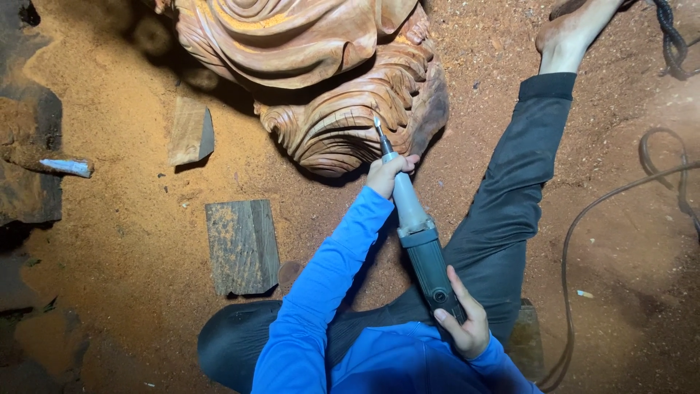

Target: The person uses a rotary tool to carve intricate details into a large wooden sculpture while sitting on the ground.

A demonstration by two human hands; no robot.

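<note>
both hands point(390, 174) grip grinder point(417, 237) — bit on carving point(343, 124).

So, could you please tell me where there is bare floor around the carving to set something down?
Sawdust floor lies bare left of the flat board, below the wood block. Another open patch sits between the outstretched leg and the cable. It is crowded where both hands hold the grinder against the carving.

The floor point(131, 241) is covered with orange sawdust. On it lie a large carved wooden sculpture point(321, 66), a wedge-shaped wood block point(191, 131), a flat grey board point(242, 246) and a dark cable point(583, 219).
</note>
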